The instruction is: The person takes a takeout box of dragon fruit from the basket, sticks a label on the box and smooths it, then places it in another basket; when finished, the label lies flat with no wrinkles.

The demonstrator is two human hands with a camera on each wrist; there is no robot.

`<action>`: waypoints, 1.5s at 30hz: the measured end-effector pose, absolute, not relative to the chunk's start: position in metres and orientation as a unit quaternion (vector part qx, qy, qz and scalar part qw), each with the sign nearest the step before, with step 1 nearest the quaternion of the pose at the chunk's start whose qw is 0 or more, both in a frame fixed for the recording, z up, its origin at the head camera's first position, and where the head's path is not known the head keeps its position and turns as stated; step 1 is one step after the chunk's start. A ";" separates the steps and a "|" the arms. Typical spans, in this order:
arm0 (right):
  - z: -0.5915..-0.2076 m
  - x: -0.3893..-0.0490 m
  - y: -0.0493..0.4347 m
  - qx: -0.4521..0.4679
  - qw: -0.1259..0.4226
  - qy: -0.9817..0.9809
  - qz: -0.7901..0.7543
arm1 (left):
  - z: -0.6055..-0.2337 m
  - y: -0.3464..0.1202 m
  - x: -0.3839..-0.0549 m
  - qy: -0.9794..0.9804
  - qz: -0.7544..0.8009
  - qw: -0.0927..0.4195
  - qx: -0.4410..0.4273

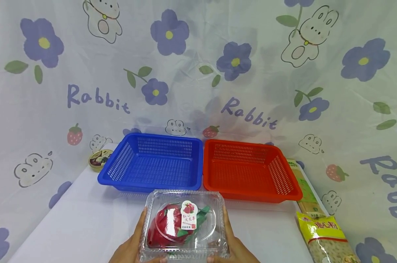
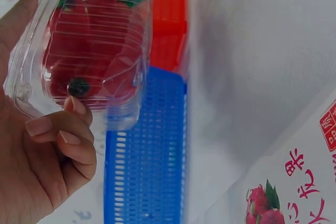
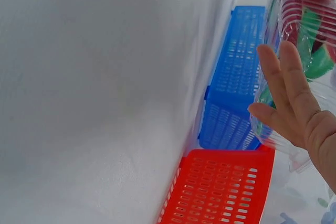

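Fingers of both hands clasp a clear plastic box (image 1: 208,237) at the near middle of the scene, the left hand (image 1: 129,244) at its left side and the right hand (image 1: 237,248) at its right. In the head view the thumbs reach the near edge. On the left, fingers curl under the base, one against its underside; on the right, three lie fairly straight and slightly apart along the bottom, and the rest is partly hidden. With fingers beneath it, the box seems held off the white surface (image 1: 254,230).

Inside sits red fruit (image 1: 168,223) with green tips, mostly towards the left, under a white sticker (image 1: 189,215) on the lid. The thin shell looks light, slick and springy, apt to dent; most of the weight is probably the fruit, so the left side may hang heavier. Low on both side walls, with support under the base, looks the soundest hold; squeezing the lid could buckle it.

At the near right lies a yellow packet (image 1: 323,226). Farther off, a blue basket (image 1: 152,189) stands left and a red basket (image 1: 251,197) right, side by side. Beyond the red one's right side runs a long greenish packet (image 1: 305,190); at the far left is a round tin (image 1: 99,160). Behind everything hangs a rabbit-and-flower cloth (image 1: 191,69).
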State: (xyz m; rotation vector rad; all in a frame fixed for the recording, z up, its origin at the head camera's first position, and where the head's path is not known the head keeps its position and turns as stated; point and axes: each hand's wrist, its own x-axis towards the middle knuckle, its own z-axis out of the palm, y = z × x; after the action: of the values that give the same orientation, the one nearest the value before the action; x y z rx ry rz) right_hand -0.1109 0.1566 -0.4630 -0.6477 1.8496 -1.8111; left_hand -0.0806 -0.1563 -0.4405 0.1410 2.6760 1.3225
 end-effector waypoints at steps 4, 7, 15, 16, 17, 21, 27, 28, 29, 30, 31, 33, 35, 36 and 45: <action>-0.463 -0.110 0.156 -0.240 0.234 0.664 -0.668 | -0.439 -0.156 -0.080 0.892 0.445 0.071 0.049; -0.462 -0.110 0.156 -0.238 0.233 0.664 -0.669 | -0.439 -0.155 -0.080 0.891 0.446 0.070 0.048; -0.458 -0.110 0.155 -0.223 0.243 0.665 -0.670 | -0.441 -0.156 -0.081 0.890 0.447 0.067 0.055; -0.458 -0.109 0.155 -0.219 0.244 0.668 -0.668 | -0.441 -0.156 -0.081 0.889 0.449 0.065 0.058; -0.457 -0.109 0.155 -0.216 0.245 0.669 -0.668 | -0.441 -0.156 -0.081 0.889 0.449 0.064 0.059; -0.454 -0.109 0.155 -0.215 0.242 0.667 -0.671 | -0.438 -0.156 -0.081 0.887 0.454 0.073 0.053; -0.449 -0.108 0.153 -0.217 0.241 0.647 -0.690 | -0.433 -0.156 -0.080 0.888 0.450 0.088 0.039; -0.448 -0.108 0.152 -0.214 0.243 0.645 -0.693 | -0.433 -0.156 -0.080 0.888 0.449 0.091 0.036; -0.447 -0.108 0.152 -0.209 0.246 0.642 -0.695 | -0.433 -0.156 -0.080 0.888 0.448 0.095 0.033; -0.446 -0.108 0.152 -0.209 0.246 0.641 -0.696 | -0.433 -0.156 -0.081 0.888 0.448 0.099 0.029; -0.446 -0.108 0.152 -0.207 0.246 0.639 -0.698 | -0.432 -0.155 -0.082 0.889 0.446 0.103 0.026; -0.445 -0.108 0.152 -0.209 0.243 0.639 -0.699 | -0.432 -0.155 -0.083 0.891 0.441 0.109 0.018; -0.444 -0.108 0.153 -0.210 0.238 0.641 -0.699 | -0.431 -0.154 -0.085 0.891 0.438 0.116 0.012; -0.444 -0.108 0.154 -0.212 0.233 0.644 -0.697 | -0.430 -0.153 -0.086 0.892 0.437 0.118 0.010; -0.443 -0.110 0.157 -0.224 0.217 0.648 -0.695 | -0.426 -0.150 -0.087 0.894 0.431 0.119 0.006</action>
State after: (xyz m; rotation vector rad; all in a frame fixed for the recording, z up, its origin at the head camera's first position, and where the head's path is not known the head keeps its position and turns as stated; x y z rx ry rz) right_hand -0.1100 0.1573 -0.4429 -0.6192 1.7941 -1.9257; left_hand -0.0868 -0.1499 -0.4265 0.0190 2.6149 1.2607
